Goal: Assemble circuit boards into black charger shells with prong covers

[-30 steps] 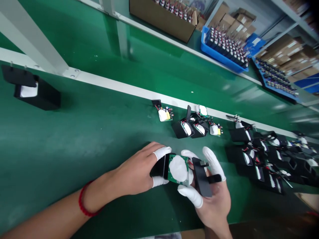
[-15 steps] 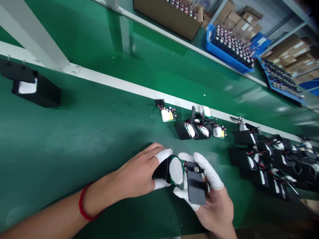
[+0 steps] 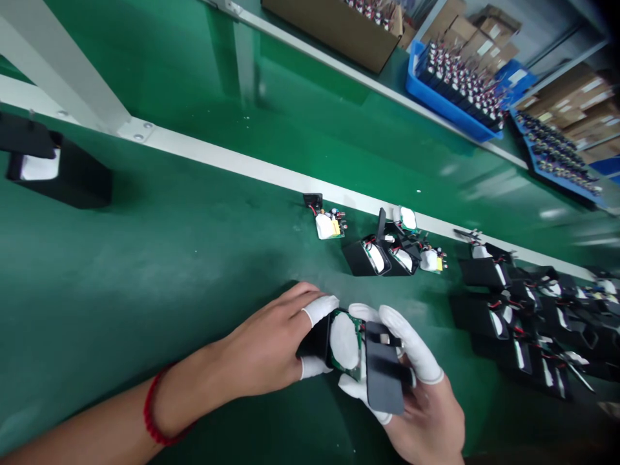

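White finger cots cover fingertips on both hands. My left hand (image 3: 276, 342) is closed around a black plastic case (image 3: 314, 341), its open end turned to the right. Partly inside that opening sits a green circuit board with a white pad (image 3: 345, 341). My right hand (image 3: 426, 400) grips the board's outer end, fingers above and thumb below. A black end cover (image 3: 383, 374) with plug pins stands across the board's right side, against the right palm. How deep the board sits in the case is hidden by my left fingers.
Beyond my hands lie a loose circuit board (image 3: 329, 223) and two open black cases (image 3: 368, 257). Many similar cases (image 3: 484, 316) crowd the right. Another case (image 3: 72, 171) stands far left, near a white metal post (image 3: 72, 64). Blue trays (image 3: 450, 106) of parts and a carton (image 3: 334, 29) are behind.
The view has shifted slightly, so the surroundings sit a little differently. Both hands keep the same hold on the case and the board, with little visible movement between them.
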### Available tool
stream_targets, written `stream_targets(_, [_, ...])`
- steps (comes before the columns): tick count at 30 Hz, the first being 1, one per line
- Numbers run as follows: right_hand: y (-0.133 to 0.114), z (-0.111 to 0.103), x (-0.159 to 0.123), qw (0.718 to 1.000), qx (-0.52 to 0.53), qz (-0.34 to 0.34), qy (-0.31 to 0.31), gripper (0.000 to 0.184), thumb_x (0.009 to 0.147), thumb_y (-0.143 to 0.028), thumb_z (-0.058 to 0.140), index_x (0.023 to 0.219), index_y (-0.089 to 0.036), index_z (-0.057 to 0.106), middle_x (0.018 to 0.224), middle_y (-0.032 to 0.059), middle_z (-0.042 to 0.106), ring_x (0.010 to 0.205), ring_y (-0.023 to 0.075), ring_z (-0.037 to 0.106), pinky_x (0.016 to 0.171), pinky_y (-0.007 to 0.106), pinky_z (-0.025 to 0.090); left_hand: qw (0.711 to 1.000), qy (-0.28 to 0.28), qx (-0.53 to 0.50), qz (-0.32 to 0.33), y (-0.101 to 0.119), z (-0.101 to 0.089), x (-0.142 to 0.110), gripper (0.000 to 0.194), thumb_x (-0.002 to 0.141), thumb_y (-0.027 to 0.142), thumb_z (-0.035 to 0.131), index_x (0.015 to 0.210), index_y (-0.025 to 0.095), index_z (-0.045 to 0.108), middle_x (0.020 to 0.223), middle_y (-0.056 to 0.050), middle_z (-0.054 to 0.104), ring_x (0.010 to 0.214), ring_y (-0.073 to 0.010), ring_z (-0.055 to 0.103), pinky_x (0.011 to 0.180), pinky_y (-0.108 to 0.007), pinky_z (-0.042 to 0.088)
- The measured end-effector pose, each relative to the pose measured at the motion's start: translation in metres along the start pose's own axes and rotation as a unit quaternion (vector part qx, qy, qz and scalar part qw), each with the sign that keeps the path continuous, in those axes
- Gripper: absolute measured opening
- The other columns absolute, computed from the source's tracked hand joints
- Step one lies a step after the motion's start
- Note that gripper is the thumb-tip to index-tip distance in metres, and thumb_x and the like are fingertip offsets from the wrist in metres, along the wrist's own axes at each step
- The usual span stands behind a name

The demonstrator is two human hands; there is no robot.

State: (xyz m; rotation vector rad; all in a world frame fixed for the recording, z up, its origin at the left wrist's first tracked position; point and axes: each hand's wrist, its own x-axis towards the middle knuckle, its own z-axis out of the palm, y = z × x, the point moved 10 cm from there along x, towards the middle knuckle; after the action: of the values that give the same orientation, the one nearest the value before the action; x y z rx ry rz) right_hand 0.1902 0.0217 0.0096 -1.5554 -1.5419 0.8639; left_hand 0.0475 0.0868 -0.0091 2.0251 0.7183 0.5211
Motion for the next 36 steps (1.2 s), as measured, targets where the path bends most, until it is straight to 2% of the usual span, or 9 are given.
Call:
stream_targets(5, [0.002, -0.009, -0.008, 0.993, -0.116, -0.020, -0.016, 0.081, 0.078, -0.027, 0.080, 0.149, -0.028, 0.043, 0.124, 0.0123, 0.070, 0.106, 0.0319, 0.072, 0.083, 0.036, 0.064, 1.000, 0.013, -0.005, 0.009, 0.002, -0.002, 0.000, 0.062, 0.081, 0.022, 0.076, 0.134, 0.008, 0.046, 0.124, -0.016, 0.061, 0.125, -0.0279, 0.050, 0.108, -0.039, 0.047])
stream_targets(8, [0.003, -0.006, -0.008, 0.991, -0.128, -0.012, -0.041, 0.083, 0.076, -0.024, 0.080, 0.150, -0.028, 0.042, 0.120, 0.0116, 0.072, 0.102, 0.0317, 0.073, 0.079, 0.035, 0.065, 1.000, 0.011, -0.008, 0.003, 0.001, -0.001, 0.000, 0.059, 0.082, 0.020, 0.075, 0.132, 0.010, 0.048, 0.125, -0.015, 0.061, 0.127, -0.0269, 0.049, 0.110, -0.039, 0.046])
stream_targets(13, [-0.002, 0.001, 0.005, 0.996, -0.077, 0.046, -0.014, 0.083, 0.076, -0.027, 0.079, 0.150, -0.029, 0.041, 0.122, 0.0110, 0.071, 0.107, 0.0309, 0.071, 0.080, 0.035, 0.063, 1.000, 0.007, -0.004, 0.000, 0.001, -0.002, 0.001, 0.056, 0.080, 0.019, 0.076, 0.130, 0.010, 0.051, 0.124, -0.014, 0.061, 0.126, -0.0266, 0.050, 0.110, -0.037, 0.046])
stream_targets(17, [0.000, 0.007, 0.000, 0.993, 0.046, 0.101, 0.036, 0.101, 0.063, -0.037, 0.091, 0.150, -0.030, 0.040, 0.129, 0.0132, 0.067, 0.100, 0.0299, 0.071, 0.074, 0.034, 0.062, 0.999, 0.022, 0.020, 0.013, 0.006, -0.006, 0.001, 0.062, 0.078, 0.020, 0.079, 0.130, 0.002, 0.050, 0.122, -0.019, 0.063, 0.121, -0.0290, 0.054, 0.107, -0.040, 0.049])
stream_targets(20, [0.011, 0.006, -0.016, 0.971, 0.134, 0.151, 0.125, 0.080, 0.074, -0.036, 0.084, 0.145, -0.032, 0.047, 0.136, 0.0131, 0.063, 0.099, 0.0278, 0.071, 0.073, 0.034, 0.061, 0.999, 0.030, 0.034, 0.018, 0.008, -0.006, 0.001, 0.063, 0.075, 0.018, 0.081, 0.128, 0.000, 0.051, 0.121, -0.020, 0.064, 0.120, -0.0314, 0.054, 0.103, -0.042, 0.051])
stream_targets(23, [0.020, 0.018, -0.022, 0.963, 0.153, 0.178, 0.130, 0.056, 0.081, -0.032, 0.076, 0.134, -0.029, 0.060, 0.130, 0.0105, 0.067, 0.108, 0.0298, 0.069, 0.082, 0.036, 0.060, 0.999, 0.031, 0.041, 0.017, 0.010, -0.005, 0.001, 0.060, 0.076, 0.019, 0.081, 0.125, 0.001, 0.053, 0.119, -0.018, 0.065, 0.117, -0.0304, 0.055, 0.103, -0.042, 0.051])
stream_targets(28, [0.024, 0.033, -0.006, 0.958, 0.202, 0.183, 0.090, 0.048, 0.079, -0.035, 0.076, 0.126, -0.027, 0.067, 0.113, 0.0086, 0.074, 0.114, 0.0332, 0.066, 0.093, 0.043, 0.057, 0.998, 0.030, 0.060, 0.002, 0.007, -0.002, 0.002, 0.061, 0.078, 0.024, 0.080, 0.127, 0.002, 0.051, 0.122, -0.019, 0.063, 0.120, -0.0313, 0.052, 0.106, -0.044, 0.049])
stream_targets(32, [0.029, 0.038, -0.003, 0.953, 0.193, 0.216, 0.091, 0.047, 0.081, -0.036, 0.075, 0.126, -0.027, 0.065, 0.123, 0.0081, 0.071, 0.117, 0.0297, 0.065, 0.098, 0.040, 0.054, 0.997, 0.032, 0.065, 0.022, 0.011, -0.002, 0.002, 0.054, 0.081, 0.025, 0.078, 0.124, 0.003, 0.055, 0.120, -0.018, 0.064, 0.116, -0.0308, 0.054, 0.103, -0.043, 0.051])
stream_targets(36, [0.037, 0.044, -0.009, 0.947, 0.179, 0.243, 0.110, 0.049, 0.081, -0.040, 0.075, 0.126, -0.025, 0.064, 0.124, 0.0087, 0.070, 0.114, 0.0294, 0.066, 0.097, 0.041, 0.054, 0.997, 0.038, 0.064, 0.021, 0.011, -0.004, 0.001, 0.056, 0.080, 0.027, 0.079, 0.124, 0.002, 0.055, 0.120, -0.018, 0.065, 0.117, -0.0322, 0.054, 0.104, -0.044, 0.049])
